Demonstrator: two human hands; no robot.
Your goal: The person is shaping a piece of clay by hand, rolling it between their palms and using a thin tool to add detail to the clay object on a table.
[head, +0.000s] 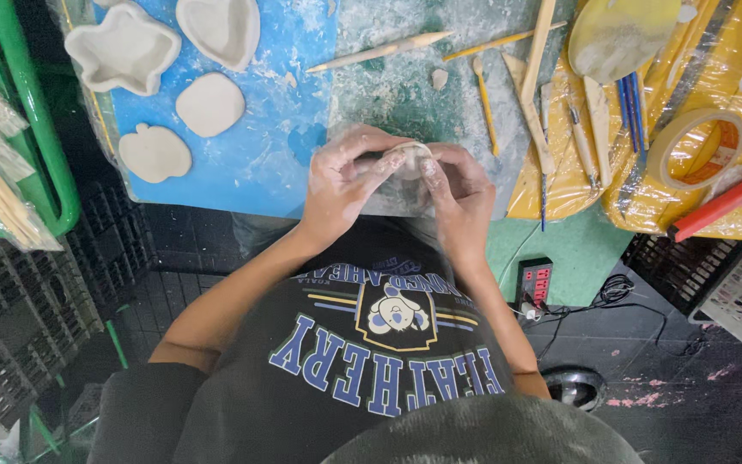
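Both hands meet at the bench (302,185) edge: left hand (345,180) and right hand (457,185) each close their grip on one small clay piece (407,159), pinched between thumbs and fingertips, likely so it can be turned. At ten o'clock lie four clay shapes (209,103), spaced apart. At two o'clock, wooden tools (534,77) and one tape roll (697,146).

My left hand (345,180) and right hand (457,189) meet in front of my chest, fingers curled inward and thumbs pressed toward each other, pinching together. Both are dusted pale grey-white up to the wrists. My bare forearms angle in from my sides, elbows bent.
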